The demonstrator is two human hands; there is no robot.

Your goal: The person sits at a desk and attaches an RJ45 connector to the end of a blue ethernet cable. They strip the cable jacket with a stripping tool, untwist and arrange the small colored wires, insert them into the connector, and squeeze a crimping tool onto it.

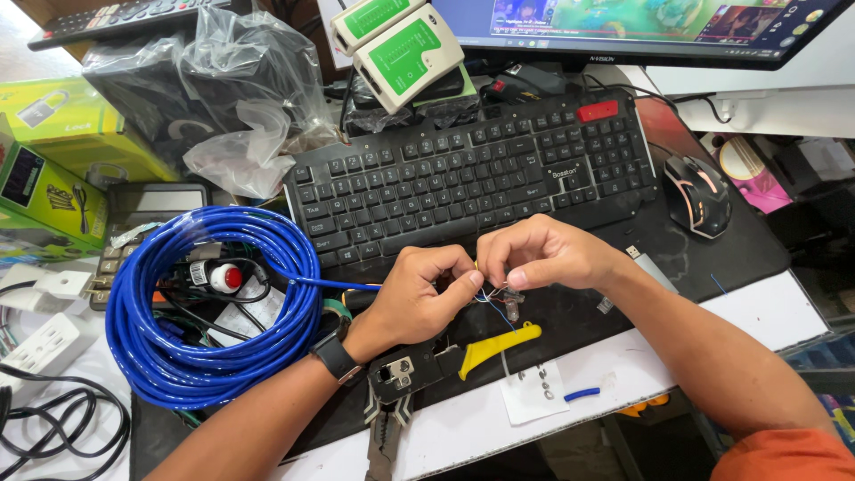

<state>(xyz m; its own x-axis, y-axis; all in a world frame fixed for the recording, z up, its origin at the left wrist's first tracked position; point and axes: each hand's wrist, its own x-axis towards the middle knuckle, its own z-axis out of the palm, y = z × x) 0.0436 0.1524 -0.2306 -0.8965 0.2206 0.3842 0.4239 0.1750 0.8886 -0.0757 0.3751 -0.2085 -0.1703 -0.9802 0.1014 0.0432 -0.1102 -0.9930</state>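
My left hand (419, 298) pinches the stripped end of a blue network cable (343, 285), which runs left to a big blue coil (209, 307). My right hand (534, 254) meets it from the right, fingertips closed on the thin coloured wires and a small clear plug (510, 297) at the cable's end. Both hands hover just in front of a black keyboard (472, 174). Below them lies a crimping tool (445, 361) with a yellow handle. A black watch sits on my left wrist.
A green-and-white cable tester (401, 49) rests behind the keyboard under a monitor (623, 27). A black mouse (699, 196) is at right. Crumpled clear plastic bags (240, 98), green boxes (53, 160), a white power strip (40, 343) and a short blue sheath scrap (582, 394) lie around.
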